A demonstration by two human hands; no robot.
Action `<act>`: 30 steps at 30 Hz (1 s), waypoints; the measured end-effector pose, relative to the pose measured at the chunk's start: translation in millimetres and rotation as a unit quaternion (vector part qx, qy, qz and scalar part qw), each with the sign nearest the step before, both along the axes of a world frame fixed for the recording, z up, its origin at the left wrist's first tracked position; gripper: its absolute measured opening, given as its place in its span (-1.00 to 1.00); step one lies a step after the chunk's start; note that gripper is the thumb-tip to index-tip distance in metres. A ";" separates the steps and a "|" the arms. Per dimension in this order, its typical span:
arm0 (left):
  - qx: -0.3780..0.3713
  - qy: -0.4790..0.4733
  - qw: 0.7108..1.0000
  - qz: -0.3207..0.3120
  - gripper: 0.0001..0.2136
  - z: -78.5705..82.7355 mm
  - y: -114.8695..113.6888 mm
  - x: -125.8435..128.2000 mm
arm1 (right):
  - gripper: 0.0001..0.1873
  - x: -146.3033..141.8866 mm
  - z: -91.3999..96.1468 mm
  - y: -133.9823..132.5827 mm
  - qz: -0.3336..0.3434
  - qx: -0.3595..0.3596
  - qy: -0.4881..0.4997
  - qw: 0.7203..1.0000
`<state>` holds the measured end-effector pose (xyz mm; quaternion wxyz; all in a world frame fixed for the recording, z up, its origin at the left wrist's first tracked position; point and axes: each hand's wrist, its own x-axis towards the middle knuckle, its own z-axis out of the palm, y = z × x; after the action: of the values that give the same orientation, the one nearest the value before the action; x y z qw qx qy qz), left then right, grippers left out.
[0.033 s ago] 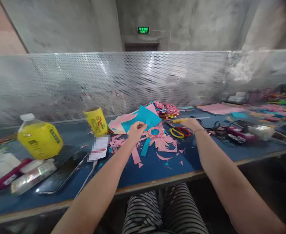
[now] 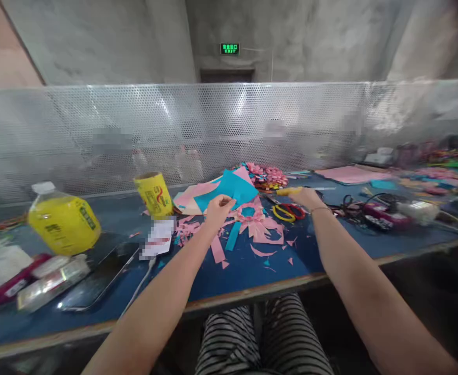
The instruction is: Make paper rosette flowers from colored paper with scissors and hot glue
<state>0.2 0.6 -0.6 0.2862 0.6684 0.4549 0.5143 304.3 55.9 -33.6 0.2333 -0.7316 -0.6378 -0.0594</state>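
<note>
Left hand (image 2: 219, 211): fingers curled, tips drawn close to the thumb, over the near edge of the blue sheet (image 2: 231, 186). Whether a small piece is pinched can't be told. Right hand (image 2: 306, 197): closed on a yellow tool (image 2: 287, 192), which is pointed left; exact tool type can't be made out. Pink paper ring (image 2: 251, 212) with a blue centre is laid on the table (image 2: 252, 281), between the hands, just beside the left one. Scissors (image 2: 288, 212) with yellow and red handles are set down between the ring and the right hand.

Writing: "EXIT" can be read on the green sign (image 2: 229, 48), characters above it. Yellow cup (image 2: 154, 194) is marked with a red logo, text too small. Dark label with characters is seen on the yellow jug (image 2: 64, 221), too blurred to read. White card (image 2: 158, 238) is partly pixelated, not legible.
</note>
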 end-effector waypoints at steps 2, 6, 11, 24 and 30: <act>0.006 -0.002 1.000 -0.005 -0.83 -1.2 1.0 0.3 | -0.74 -5.5 8.9 1.3 -0.013 0.013 0.020 1.000; 0.016 -0.001 1.000 -0.016 -0.81 -3.0 1.3 1.1 | -0.56 -30.4 25.2 -5.8 -0.005 0.130 0.150 0.980; 0.018 -0.004 1.000 -0.020 -0.80 -2.6 0.1 2.2 | -0.48 -66.1 36.0 -22.7 0.089 0.251 0.191 0.945; 0.014 -0.011 0.999 -0.028 -0.79 -1.4 -0.4 4.4 | -0.67 -81.9 35.3 -29.2 0.152 0.342 0.046 0.926; 0.013 -0.016 0.999 -0.030 -0.80 -1.7 -0.7 4.9 | -0.67 -81.0 35.3 -29.5 0.152 0.344 0.030 0.926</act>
<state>5.1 -0.1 -2.4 0.2994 0.6773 0.4233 0.5219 223.3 26.5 1.7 0.4961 -0.5020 -0.6745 -0.2166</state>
